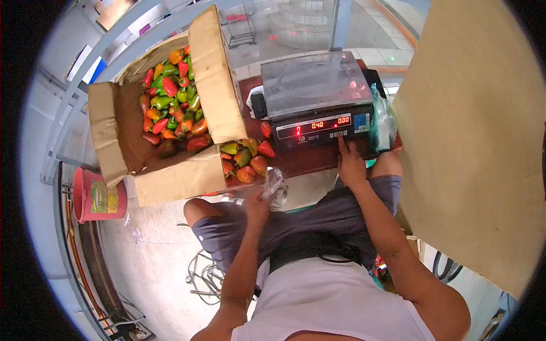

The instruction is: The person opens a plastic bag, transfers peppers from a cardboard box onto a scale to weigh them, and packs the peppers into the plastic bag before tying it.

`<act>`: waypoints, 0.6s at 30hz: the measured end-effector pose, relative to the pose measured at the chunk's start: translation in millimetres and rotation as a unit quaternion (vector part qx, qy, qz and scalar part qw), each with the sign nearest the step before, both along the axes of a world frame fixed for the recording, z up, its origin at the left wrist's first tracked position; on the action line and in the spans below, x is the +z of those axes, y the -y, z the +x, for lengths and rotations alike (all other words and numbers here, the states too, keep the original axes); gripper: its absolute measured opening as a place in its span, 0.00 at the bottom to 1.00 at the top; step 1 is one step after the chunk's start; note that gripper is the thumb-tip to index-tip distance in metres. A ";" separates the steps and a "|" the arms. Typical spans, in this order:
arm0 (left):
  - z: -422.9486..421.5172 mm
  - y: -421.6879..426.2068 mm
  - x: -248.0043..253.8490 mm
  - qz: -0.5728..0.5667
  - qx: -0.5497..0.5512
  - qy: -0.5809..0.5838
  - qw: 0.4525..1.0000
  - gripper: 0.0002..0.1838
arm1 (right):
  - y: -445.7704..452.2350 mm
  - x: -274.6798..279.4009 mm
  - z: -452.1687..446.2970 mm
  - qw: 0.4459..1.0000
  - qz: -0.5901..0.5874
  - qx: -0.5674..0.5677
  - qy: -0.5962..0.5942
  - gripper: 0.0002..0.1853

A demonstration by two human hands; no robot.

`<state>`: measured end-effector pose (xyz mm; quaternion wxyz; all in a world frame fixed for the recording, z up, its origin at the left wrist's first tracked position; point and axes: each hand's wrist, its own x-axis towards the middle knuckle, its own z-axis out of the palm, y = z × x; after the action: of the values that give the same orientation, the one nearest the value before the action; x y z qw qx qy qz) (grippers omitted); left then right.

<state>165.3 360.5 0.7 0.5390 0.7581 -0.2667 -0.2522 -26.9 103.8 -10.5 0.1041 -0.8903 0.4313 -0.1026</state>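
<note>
My left hand (257,206) is closed on a clear plastic bag (274,178), just in front of several loose red and green peppers (245,174) on the table. My right hand (351,163) reaches to a digital scale (318,127), its index finger stretched to the small buttons under the red display. Nothing shows in that hand. The display reads about 0.40 in the middle and 0.00 at the right. A clear plate or cover (315,82) tops the scale. Left of it, an open cardboard box (207,79) holds many red, orange and green peppers (169,86).
Green and clear plastic bags (383,122) hang at the scale's right side. A pink bucket (98,196) stands at the left. Coiled cable (206,278) lies on the floor. A large wooden panel (478,136) rises close on the right.
</note>
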 end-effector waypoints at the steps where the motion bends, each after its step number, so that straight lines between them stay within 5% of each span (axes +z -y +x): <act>1: 1.7 -1.2 -3.1 0.002 -0.003 -0.001 1.000 0.12 | 0.8 -2.3 -0.3 1.000 0.003 0.001 0.009 0.44; 9: 12.5 -10.8 -49.4 0.021 -0.017 -0.013 1.000 0.13 | 0.0 -1.6 2.2 0.999 0.005 0.001 0.038 0.43; 12: 3.3 -2.0 -15.4 0.020 -0.028 -0.022 0.999 0.13 | 2.0 5.6 -1.2 0.998 0.057 -0.009 0.017 0.43; 18: 6.4 -4.3 -26.4 0.036 -0.012 0.017 0.999 0.12 | 2.2 4.9 0.5 0.993 0.076 -0.063 0.060 0.47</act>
<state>171.7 364.7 -25.7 0.5037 0.7778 -0.2761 -0.2553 -26.4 101.6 -5.6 0.1904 -0.8429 0.4864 -0.1290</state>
